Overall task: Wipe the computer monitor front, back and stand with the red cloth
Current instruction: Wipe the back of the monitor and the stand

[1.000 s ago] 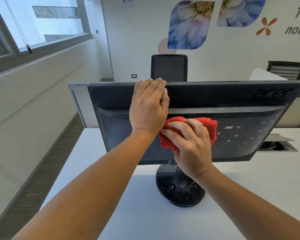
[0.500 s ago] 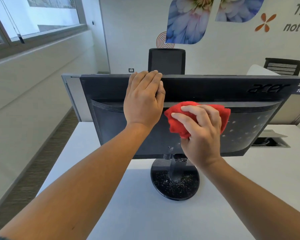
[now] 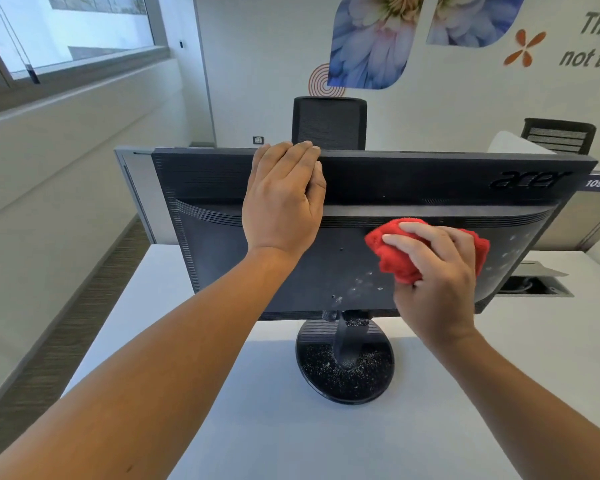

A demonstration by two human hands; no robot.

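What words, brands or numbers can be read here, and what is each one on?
"acer": back of the monitor, upper right.
"109": blue strip beside the monitor.
"The" and "not th", cut off: wall lettering.
Wall plate: too small to read.

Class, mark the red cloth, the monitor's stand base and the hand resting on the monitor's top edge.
red cloth [image 3: 395, 265]: head view, bunched fabric near its left end.
stand base [image 3: 319, 372]: head view, speckled top of the disc.
left hand [image 3: 284, 202]: head view, back of the hand.
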